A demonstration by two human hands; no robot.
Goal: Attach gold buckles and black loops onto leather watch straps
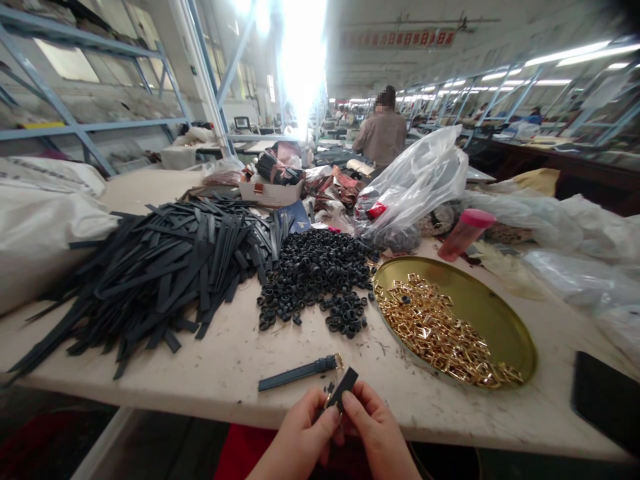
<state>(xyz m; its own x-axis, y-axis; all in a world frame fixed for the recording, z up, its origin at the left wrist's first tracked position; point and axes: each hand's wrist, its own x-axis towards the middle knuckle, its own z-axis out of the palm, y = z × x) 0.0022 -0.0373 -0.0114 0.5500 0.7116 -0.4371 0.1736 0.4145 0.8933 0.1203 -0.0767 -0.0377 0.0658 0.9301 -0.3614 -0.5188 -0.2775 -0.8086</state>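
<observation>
At the table's front edge my left hand and my right hand are close together, both closed on one dark watch strap. Its flat end sticks up between the fingers, and a bit of gold metal shows by my left fingertips. The rest of the strap is hidden by my hands. Just beyond them lies another dark strap with a gold buckle at its right end. Farther back is a heap of small black loops. A round tray at the right holds many gold buckles.
A large pile of dark strips covers the left of the table. Behind are a cardboard box, a clear plastic bag and a pink-lidded jar. A black phone-like slab lies far right. A person stands in the background.
</observation>
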